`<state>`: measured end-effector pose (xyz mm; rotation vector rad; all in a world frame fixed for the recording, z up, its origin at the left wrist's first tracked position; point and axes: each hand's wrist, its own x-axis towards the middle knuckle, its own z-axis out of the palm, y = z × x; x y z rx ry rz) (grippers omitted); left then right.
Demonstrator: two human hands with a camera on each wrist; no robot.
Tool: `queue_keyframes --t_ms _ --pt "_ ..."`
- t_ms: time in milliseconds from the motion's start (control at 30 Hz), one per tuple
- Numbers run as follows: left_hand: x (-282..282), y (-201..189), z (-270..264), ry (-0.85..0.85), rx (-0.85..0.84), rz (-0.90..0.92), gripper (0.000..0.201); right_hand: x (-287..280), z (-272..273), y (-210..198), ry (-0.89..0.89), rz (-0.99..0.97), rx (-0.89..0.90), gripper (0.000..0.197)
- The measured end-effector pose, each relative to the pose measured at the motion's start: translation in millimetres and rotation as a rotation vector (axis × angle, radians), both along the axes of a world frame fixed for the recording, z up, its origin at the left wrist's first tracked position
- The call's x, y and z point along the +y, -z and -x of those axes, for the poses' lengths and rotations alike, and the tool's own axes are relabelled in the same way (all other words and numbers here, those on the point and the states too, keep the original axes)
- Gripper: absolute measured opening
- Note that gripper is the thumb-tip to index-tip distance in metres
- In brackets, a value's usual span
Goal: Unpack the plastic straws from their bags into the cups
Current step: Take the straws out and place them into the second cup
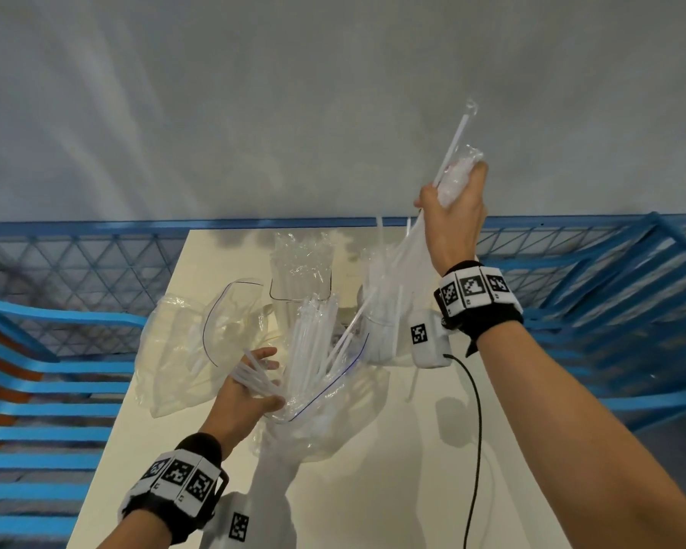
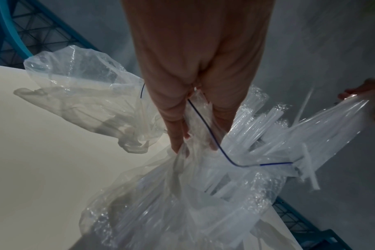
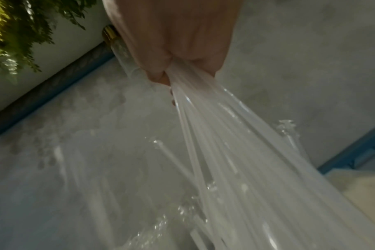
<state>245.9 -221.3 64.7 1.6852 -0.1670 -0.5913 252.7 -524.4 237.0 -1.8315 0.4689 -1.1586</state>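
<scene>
- A clear zip bag (image 1: pixel 325 394) of white plastic straws (image 1: pixel 313 346) is held above the cream bench (image 1: pixel 373 489), near its middle
- The bag's mouth edge, with its blue zip line (image 2: pixel 206 128), is pinched in the left hand (image 1: pixel 242 398), whose grip is closed on film and a few straws
- The bag's far end is bunched in the clenched right hand (image 1: pixel 456 215), raised at 1 o'clock
- An emptied bag (image 1: pixel 183 350) lies at 10 o'clock
- Clear cups (image 1: pixel 381 338) with straws stand at 12 o'clock, partly hidden
</scene>
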Motion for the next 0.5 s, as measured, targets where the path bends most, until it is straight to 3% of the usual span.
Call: queue_keyframes --t_ms 167,367,500 --pt "0.5 0.0 -1.6 0.014 0.005 -0.013 0.075 11.3 -5.1 8.4 -0.025 -0.012 0.002 0.041" --pt "-0.7 -3.0 -2.4 0.024 0.006 -0.025 0.073 33.5 -6.5 -5.7 -0.157 0.214 -0.032 0.029" --pt "0.3 -1.6 -0.5 0.026 0.013 -0.022 0.074 61.0 5.1 31.2 -0.405 0.442 0.046 0.034"
